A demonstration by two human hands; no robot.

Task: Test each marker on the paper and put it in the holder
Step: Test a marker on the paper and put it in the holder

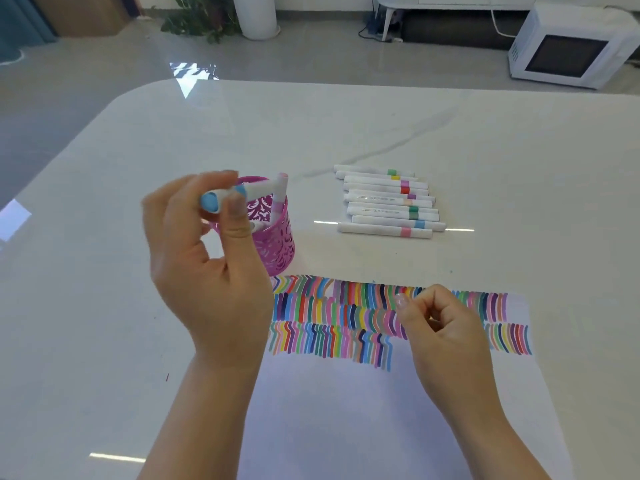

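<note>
My left hand (207, 278) is raised over the table and pinches a white marker with a light blue end (228, 195), held roughly level just above the pink cut-out holder (277, 244). A pink-capped marker (281, 192) stands in the holder. My right hand (440, 327) rests on the paper (346, 410) with its fingers curled loosely and nothing visible in them. The paper's far half is filled with rows of coloured strokes. Several white markers with coloured bands (388, 202) lie side by side on the table to the right of the holder.
The white marble-look table (104, 341) ends at a rounded far-left corner. On the floor beyond stand a white microwave (568, 46), a white pedestal with a plant (256, 15) and a low white bench.
</note>
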